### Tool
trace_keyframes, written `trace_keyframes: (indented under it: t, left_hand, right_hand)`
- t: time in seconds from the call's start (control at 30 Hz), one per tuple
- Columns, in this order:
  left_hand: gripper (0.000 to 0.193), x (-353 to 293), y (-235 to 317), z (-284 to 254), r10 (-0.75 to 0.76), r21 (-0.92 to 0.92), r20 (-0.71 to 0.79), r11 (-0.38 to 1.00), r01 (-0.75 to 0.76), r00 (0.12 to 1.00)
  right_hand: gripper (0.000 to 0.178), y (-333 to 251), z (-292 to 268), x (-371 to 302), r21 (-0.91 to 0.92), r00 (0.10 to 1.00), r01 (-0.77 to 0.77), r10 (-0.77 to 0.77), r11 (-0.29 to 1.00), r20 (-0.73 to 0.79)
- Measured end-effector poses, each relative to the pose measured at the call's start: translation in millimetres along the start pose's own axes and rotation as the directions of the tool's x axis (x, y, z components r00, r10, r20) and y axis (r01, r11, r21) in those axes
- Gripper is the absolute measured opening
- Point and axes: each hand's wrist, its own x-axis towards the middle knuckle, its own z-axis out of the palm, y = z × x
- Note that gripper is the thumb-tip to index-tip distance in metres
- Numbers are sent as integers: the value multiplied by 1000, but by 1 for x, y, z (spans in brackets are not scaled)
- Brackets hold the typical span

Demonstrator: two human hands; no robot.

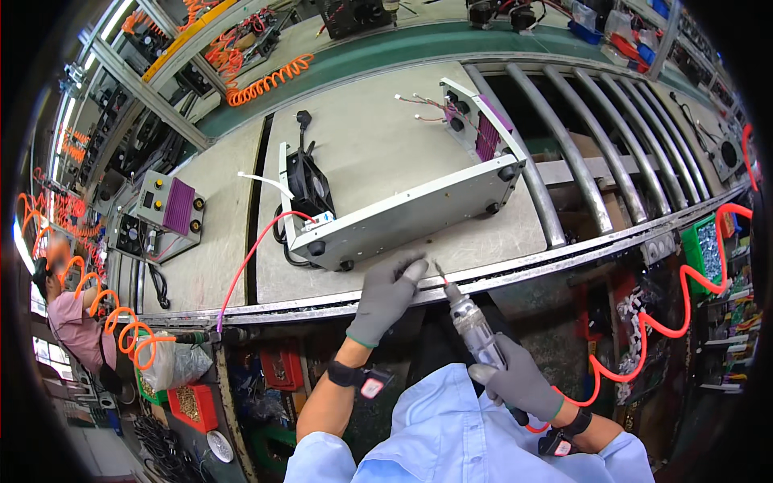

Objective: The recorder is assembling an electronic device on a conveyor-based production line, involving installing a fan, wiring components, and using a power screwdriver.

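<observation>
My right hand (519, 378) grips a pneumatic screwdriver (477, 332); my left hand (384, 299), half-curled, contents unclear, is beside a metal chassis (419, 224).

Factory assembly workshop: metal rollers (577, 146), bench's (362, 137) right edge; coiled orange hoses (274, 80); red parts bin (211, 412); power screwdriver (477, 332).

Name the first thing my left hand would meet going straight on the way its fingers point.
Probably the grey metal chassis panel, which faces the left hand across the workbench; the hand's height is unclear from this view.
</observation>
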Motion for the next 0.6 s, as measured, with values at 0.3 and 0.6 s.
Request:
trace_keyframes:
  t: [0.3,0.6]
  left_hand:
    - [10,17,-20,36,193,802,-130,597,-11,973]
    - [15,-19,47,-46,222,330,-218,933,-142,950]
  right_hand:
    - [33,-22,14,8,2,998,64,-64,998,21]
    - [40,-46,41,19,2,988,107,-107,994,108]
